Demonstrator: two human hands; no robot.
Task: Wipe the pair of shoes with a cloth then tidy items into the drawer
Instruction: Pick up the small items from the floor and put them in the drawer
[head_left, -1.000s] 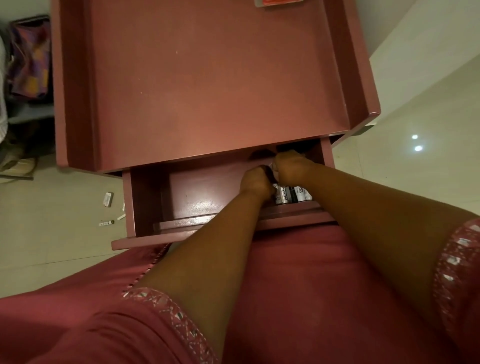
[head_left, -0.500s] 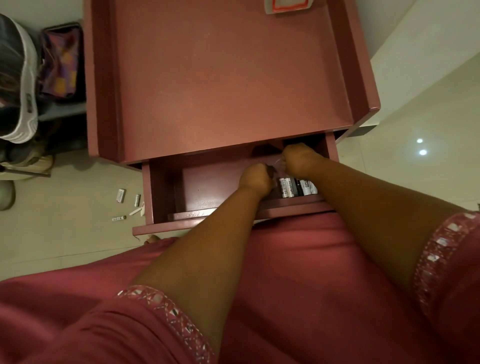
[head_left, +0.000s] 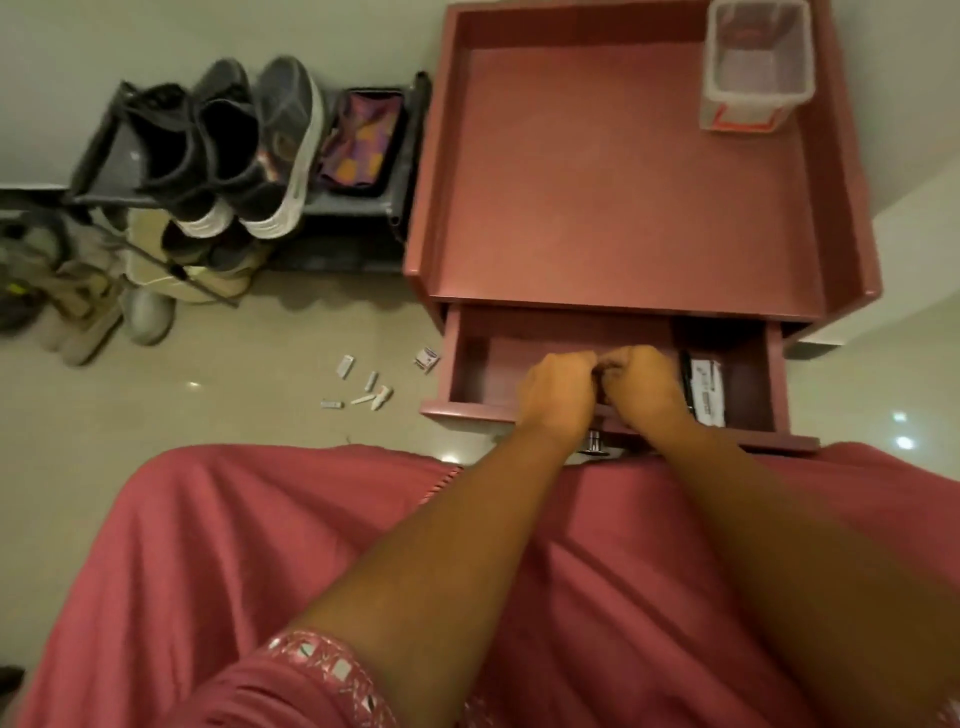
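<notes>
I see a pale tiled floor (head_left: 234, 415) with a shoe rack (head_left: 249, 171) far left of the open drawer (head_left: 613, 332), the shoes (head_left: 249, 140) on it. Small items (head_left: 363, 387) lie scattered just left of the drawer. Inside it, my left hand (head_left: 558, 389) and right hand (head_left: 644, 387) are curled knuckle to knuckle; what they pinch I cannot tell. I'd settle it beside the batteries (head_left: 704, 384) at the drawer's right, then collect the strays.
</notes>
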